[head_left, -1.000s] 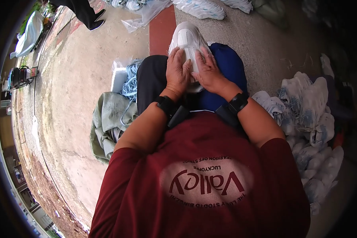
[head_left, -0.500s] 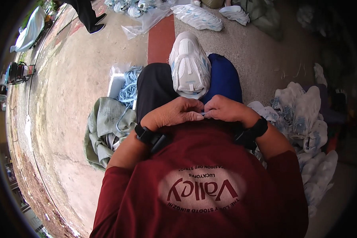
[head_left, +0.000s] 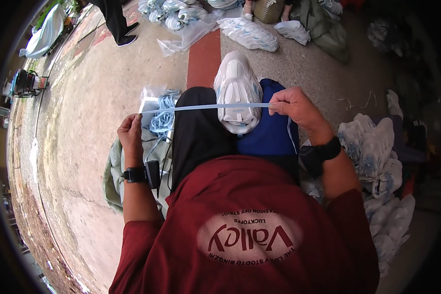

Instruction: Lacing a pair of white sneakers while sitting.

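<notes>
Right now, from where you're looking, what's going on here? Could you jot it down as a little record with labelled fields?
Left hand: pinching a pale blue lace
Right hand: pinching the same lace
Lace position: stretched nearly straight between the hands, crossing the white shoe in this view; contact unclear
Shoe position: over the lap, toe pointing away from the person
Left side: bundle of blue laces
Right side: pile of white shoes
Ground ahead: row of white shoes

Flat light-blue lace (head_left: 201, 107), taut over a white, blue-trimmed sneaker (head_left: 237, 88), toe forward on the lap (head_left: 199, 130).
</notes>
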Demonstrator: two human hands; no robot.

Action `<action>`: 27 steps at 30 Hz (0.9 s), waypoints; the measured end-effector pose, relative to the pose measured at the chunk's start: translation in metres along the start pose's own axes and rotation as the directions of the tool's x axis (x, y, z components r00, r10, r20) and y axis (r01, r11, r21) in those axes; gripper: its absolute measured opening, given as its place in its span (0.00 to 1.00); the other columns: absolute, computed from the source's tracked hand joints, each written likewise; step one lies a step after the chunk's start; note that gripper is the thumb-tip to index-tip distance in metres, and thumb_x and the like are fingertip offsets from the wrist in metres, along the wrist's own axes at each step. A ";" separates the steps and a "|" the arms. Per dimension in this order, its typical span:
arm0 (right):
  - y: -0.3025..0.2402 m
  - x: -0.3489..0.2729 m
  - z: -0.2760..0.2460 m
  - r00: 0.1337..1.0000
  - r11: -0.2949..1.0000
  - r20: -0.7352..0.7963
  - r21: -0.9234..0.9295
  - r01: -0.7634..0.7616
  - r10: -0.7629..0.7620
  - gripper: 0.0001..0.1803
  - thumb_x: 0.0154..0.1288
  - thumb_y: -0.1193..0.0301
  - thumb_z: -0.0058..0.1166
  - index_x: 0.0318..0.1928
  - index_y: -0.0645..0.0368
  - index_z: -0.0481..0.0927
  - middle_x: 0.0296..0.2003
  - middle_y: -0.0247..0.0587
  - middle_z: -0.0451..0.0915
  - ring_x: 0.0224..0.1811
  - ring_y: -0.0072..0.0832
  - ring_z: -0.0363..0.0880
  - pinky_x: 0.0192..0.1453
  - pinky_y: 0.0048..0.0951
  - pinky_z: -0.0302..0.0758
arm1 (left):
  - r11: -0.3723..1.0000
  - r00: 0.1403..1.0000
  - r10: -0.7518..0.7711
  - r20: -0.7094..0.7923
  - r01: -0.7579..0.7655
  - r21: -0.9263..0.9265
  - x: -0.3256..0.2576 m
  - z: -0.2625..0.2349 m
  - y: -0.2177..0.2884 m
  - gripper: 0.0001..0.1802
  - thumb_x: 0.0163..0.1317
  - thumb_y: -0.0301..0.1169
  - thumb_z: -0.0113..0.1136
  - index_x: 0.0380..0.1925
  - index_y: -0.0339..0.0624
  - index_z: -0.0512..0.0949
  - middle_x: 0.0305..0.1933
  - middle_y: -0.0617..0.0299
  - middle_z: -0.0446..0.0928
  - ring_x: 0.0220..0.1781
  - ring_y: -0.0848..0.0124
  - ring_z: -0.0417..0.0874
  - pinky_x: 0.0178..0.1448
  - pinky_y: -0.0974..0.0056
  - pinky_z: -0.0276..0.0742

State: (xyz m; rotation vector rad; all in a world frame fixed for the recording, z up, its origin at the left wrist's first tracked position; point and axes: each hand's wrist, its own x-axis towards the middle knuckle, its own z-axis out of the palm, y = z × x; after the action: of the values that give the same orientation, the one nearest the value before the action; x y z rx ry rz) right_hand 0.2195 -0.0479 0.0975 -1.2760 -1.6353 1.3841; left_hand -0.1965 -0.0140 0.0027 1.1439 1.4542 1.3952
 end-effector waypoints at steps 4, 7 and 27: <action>0.010 0.010 0.007 1.000 1.000 -0.008 -0.009 0.008 -0.009 0.08 0.57 0.72 0.53 0.24 0.64 0.78 0.20 0.29 0.73 0.23 0.14 0.65 0.30 0.17 0.63 | 0.993 0.951 0.048 -0.304 -0.013 0.117 0.009 -0.060 -0.067 0.07 0.57 0.29 0.59 0.27 0.35 0.79 0.19 0.71 0.71 0.19 0.83 0.64 0.23 0.76 0.59; 0.018 0.016 0.007 0.999 0.999 0.033 -0.024 0.029 -0.028 0.08 0.57 0.72 0.53 0.24 0.64 0.78 0.20 0.29 0.74 0.23 0.13 0.66 0.29 0.17 0.63 | 0.793 0.933 0.034 -0.358 0.193 0.578 0.012 -0.077 -0.098 0.09 0.52 0.30 0.60 0.22 0.33 0.79 0.18 0.57 0.77 0.20 0.70 0.75 0.30 0.64 0.71; 0.022 0.046 0.037 0.998 0.994 0.061 -0.107 0.008 -0.002 0.09 0.56 0.72 0.54 0.23 0.64 0.77 0.17 0.28 0.72 0.23 0.14 0.66 0.28 0.20 0.65 | 0.933 0.730 0.064 0.680 -0.285 0.218 -0.029 0.138 0.036 0.11 0.59 0.32 0.57 0.33 0.33 0.77 0.28 0.58 0.77 0.31 0.75 0.76 0.36 0.69 0.72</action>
State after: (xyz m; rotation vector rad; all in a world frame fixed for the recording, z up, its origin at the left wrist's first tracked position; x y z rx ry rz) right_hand 0.1770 -0.0183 0.0625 -1.3006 -1.7746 1.3603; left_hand -0.0534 -0.0046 0.0278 1.8006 1.0596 0.7276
